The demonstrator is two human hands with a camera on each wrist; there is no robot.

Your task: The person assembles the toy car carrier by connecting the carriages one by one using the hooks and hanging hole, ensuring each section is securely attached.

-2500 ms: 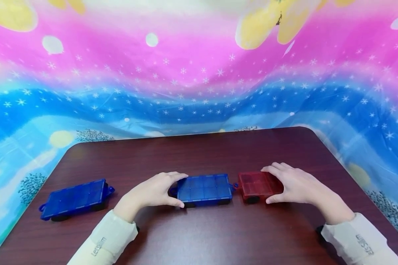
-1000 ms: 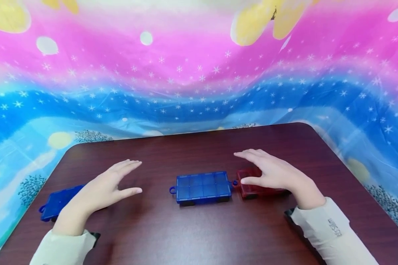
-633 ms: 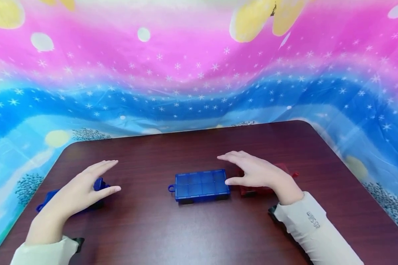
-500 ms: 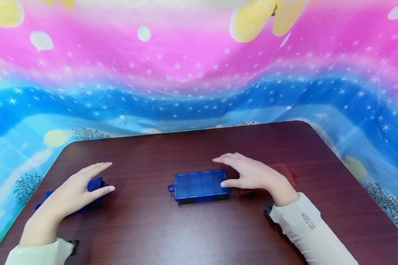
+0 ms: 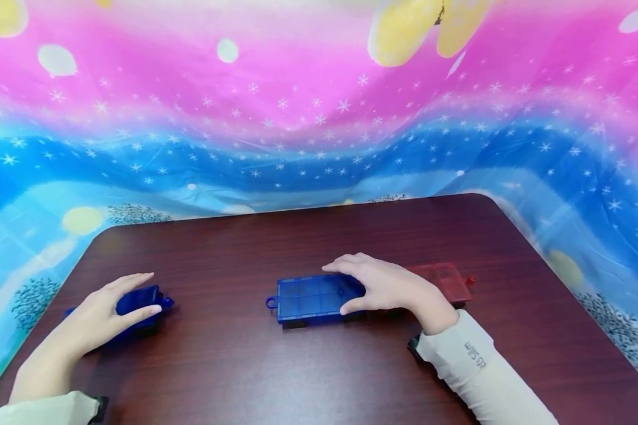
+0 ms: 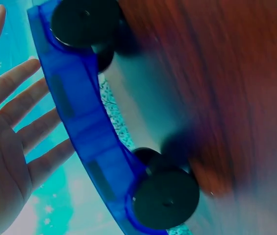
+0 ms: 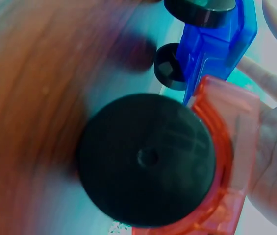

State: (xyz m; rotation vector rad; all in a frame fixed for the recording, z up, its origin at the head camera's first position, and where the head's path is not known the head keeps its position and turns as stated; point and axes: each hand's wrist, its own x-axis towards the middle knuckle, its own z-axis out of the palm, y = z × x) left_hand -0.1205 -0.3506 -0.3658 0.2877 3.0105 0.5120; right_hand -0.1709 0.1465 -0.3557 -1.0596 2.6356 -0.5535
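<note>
**Middle blue wagon (image 5: 305,295) sits under the right hand (image 5: 383,286)**

Both hands are spread, thumbs well apart from straight fingers, and neither has a grip on anything; whether skin touches plastic, I can't tell. The right hand spans the closer end of that wagon, while the red wagon (image 5: 448,280) lies beneath and behind its palm, partly hidden. The left hand (image 5: 101,310) arches over the outer blue wagon (image 5: 135,300), thumb and fingers framing its deck, a spread that probably suits its width. Just beside the left thumb's tip is a blue knob (image 5: 167,303); beyond the right fingertips a blue ring (image 5: 271,302) faces it, both likely shaped as hitches.

All three wagons are see-through plastic, straight-edged, on smooth black wheels (image 6: 165,198). Below the hands, the table (image 5: 228,360) is glossy dark wood grain; beyond them hangs a creased, snowflake-printed cloth (image 5: 298,88).
</note>
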